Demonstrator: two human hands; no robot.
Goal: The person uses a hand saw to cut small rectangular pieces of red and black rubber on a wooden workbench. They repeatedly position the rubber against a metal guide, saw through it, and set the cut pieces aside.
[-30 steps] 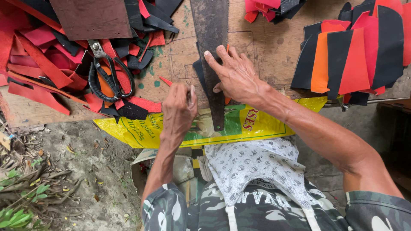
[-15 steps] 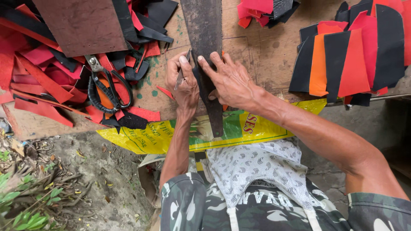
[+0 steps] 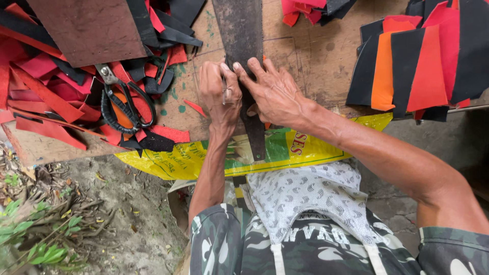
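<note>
- Work in hand: a long dark strip [image 3: 243, 56] lies lengthwise down the middle of the wooden counter [image 3: 310, 56], its near end overhanging the counter edge above a yellow printed sack [image 3: 204, 155].
- Left hand [image 3: 220, 94]: pressed onto the left edge of the dark strip, fingers curled shut around a slim tool [image 3: 224, 92]; the tool's kind is too small to tell.
- Right hand [image 3: 275, 94]: laid flat across the strip, fingers spread and not closed on anything, holding the strip down just beside the left hand.
- Done, as judged from the layout: a stack of cut panels [image 3: 428, 66] in black, orange and red sits at the right of the counter; a heap of red and black offcuts [image 3: 46, 97] covers the left side, which suggests much cutting is already complete.
- Black-handled scissors [image 3: 122, 104] rest idle on the offcuts, apart from both hands.
- A brown board [image 3: 89, 30] lies over the heap at upper left.
- Left to do, as a judgement: the dark strip appears uncut along most of its length; no finished line or cut on it can be made out.
</note>
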